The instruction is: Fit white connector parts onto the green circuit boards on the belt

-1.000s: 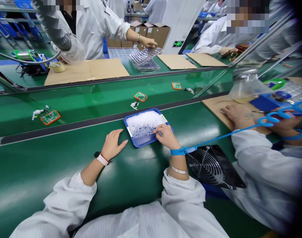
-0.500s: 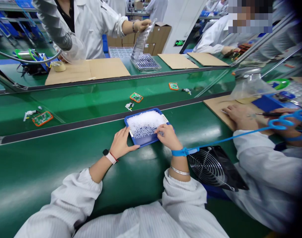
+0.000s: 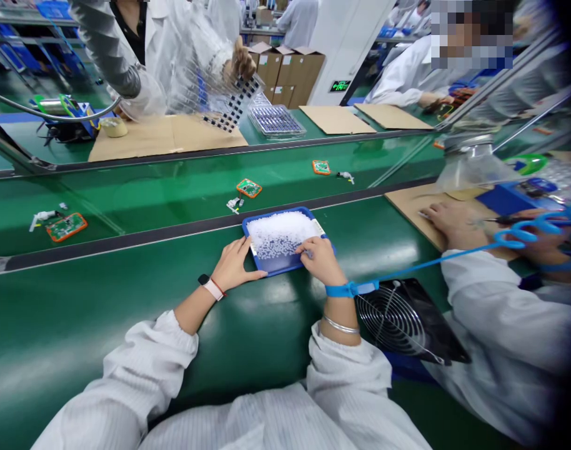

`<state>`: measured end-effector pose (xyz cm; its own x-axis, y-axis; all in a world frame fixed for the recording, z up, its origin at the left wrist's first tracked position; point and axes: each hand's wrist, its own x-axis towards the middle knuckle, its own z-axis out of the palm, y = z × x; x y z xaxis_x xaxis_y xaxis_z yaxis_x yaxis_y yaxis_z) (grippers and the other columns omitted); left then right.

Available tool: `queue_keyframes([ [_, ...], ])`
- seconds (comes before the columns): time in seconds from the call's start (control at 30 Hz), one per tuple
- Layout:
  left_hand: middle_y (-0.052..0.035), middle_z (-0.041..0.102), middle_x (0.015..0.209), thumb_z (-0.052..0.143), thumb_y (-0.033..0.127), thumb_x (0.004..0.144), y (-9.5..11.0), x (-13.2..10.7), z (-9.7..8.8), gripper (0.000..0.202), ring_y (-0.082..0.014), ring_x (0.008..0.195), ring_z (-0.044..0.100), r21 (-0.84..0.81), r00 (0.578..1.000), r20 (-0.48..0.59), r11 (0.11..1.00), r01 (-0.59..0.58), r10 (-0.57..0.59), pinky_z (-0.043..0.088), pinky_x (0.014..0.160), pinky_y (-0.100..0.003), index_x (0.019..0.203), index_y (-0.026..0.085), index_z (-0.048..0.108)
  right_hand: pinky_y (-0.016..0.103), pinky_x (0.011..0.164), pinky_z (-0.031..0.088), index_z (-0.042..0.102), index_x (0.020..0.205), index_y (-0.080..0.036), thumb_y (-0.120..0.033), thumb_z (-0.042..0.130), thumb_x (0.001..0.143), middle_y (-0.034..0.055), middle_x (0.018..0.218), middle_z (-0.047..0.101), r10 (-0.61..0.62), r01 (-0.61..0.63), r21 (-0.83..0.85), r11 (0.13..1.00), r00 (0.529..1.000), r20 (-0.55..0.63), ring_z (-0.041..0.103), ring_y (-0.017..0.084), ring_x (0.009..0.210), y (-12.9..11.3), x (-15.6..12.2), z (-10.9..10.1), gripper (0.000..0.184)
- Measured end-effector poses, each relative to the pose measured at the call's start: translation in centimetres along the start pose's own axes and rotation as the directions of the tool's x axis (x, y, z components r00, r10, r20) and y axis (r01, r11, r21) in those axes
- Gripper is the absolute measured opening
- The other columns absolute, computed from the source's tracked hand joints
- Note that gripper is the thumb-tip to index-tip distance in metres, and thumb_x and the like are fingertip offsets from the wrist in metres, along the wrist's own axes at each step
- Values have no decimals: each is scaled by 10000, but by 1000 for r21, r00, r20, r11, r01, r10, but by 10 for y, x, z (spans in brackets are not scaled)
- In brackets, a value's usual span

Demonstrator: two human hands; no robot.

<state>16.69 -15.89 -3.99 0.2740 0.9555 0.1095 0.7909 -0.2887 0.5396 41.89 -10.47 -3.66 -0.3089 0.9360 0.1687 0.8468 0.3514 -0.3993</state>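
My left hand (image 3: 236,265) cups the near left corner of a blue plastic tray (image 3: 285,267), with the thumb along one side and the fingers along the front rim. A heap of small white plastic pieces (image 3: 278,234) fills most of the tray. My right hand (image 3: 320,260) rests on the tray's right side with its fingertips among the pieces. I cannot tell if those fingers hold any. A blue wrist strap (image 3: 346,289) circles my right wrist, and its coiled blue cord runs off to the right.
The tray sits on a green conveyor belt (image 3: 102,331). Green circuit boards (image 3: 248,187) lie on a farther belt. A black wire-guarded fan (image 3: 398,319) stands to my right. A co-worker's hand (image 3: 454,225) rests on cardboard there. Across the line, another hand (image 3: 242,61) lifts a clear tray (image 3: 229,94).
My left hand has moved from the belt beside the tray onto its near left corner. The co-worker opposite has raised the clear tray higher. The whole view has shifted slightly.
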Motion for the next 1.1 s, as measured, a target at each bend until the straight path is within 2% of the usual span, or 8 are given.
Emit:
queue_keyframes([
  [0.17, -204, 375, 1423, 602, 686, 686, 0, 5, 1, 985, -352, 1309, 346, -9, 1000, 2, 1000, -13, 13, 280, 1064, -498, 1426, 137, 254, 392, 814, 373, 679, 723, -202, -87, 485, 696, 75, 859, 617, 23, -24, -19, 1000, 999, -38, 506, 234, 852, 5, -1, 2, 227],
  [0.37, -205, 375, 1422, 600, 681, 691, 1, 4, 2, 977, -351, 1304, 355, 3, 1000, -8, 1000, -17, 17, 290, 1057, -494, 1426, 143, 248, 397, 829, 372, 677, 742, -199, -110, 494, 710, 79, 870, 611, 23, -24, -28, 999, 999, -48, 510, 237, 863, 9, 0, 3, 206],
  [0.57, -195, 394, 1410, 579, 691, 702, 5, 3, 3, 964, -343, 1293, 372, 9, 999, -29, 1000, -24, 24, 295, 1052, -484, 1426, 147, 248, 402, 835, 369, 677, 731, -200, -106, 496, 704, 84, 861, 611, 11, -12, -43, 999, 1000, -18, 509, 244, 877, 10, 0, 5, 206],
  [0.7, -201, 395, 1409, 584, 687, 702, 7, 4, 2, 961, -343, 1289, 376, 20, 1000, -18, 1000, -22, 22, 298, 1053, -472, 1416, 125, 270, 403, 829, 372, 681, 728, -197, -100, 496, 708, 88, 862, 611, 27, -29, -47, 998, 999, -28, 509, 244, 870, 8, -1, 4, 210],
  [0.83, -182, 430, 1388, 564, 678, 727, 5, 2, 1, 886, -332, 1268, 405, 24, 999, -36, 999, -39, 40, 319, 1036, -474, 1397, 155, 315, 410, 832, 371, 686, 730, -204, -99, 491, 716, 88, 870, 607, 20, -21, -55, 998, 999, -31, 507, 246, 869, 8, -2, 3, 222],
  [0.97, -114, 559, 1272, 520, 572, 825, -10, 11, -6, 612, -273, 1180, 495, -10, 991, -126, 999, -54, 52, 377, 994, -430, 1298, 190, 450, 403, 836, 376, 678, 771, -198, -127, 488, 737, 83, 873, 609, 7, -8, -18, 1000, 998, -60, 520, 240, 866, 9, 0, 0, 205],
  [1.1, -89, 617, 1166, 502, 403, 869, -42, 53, -27, 364, -236, 1099, 540, 8, 943, -329, 999, 46, -41, 395, 975, -385, 1153, 180, 552, 396, 831, 387, 646, 826, -197, -192, 498, 773, 88, 894, 611, -3, 9, 39, 999, 986, -164, 530, 245, 881, 6, 4, -1, 158],
])
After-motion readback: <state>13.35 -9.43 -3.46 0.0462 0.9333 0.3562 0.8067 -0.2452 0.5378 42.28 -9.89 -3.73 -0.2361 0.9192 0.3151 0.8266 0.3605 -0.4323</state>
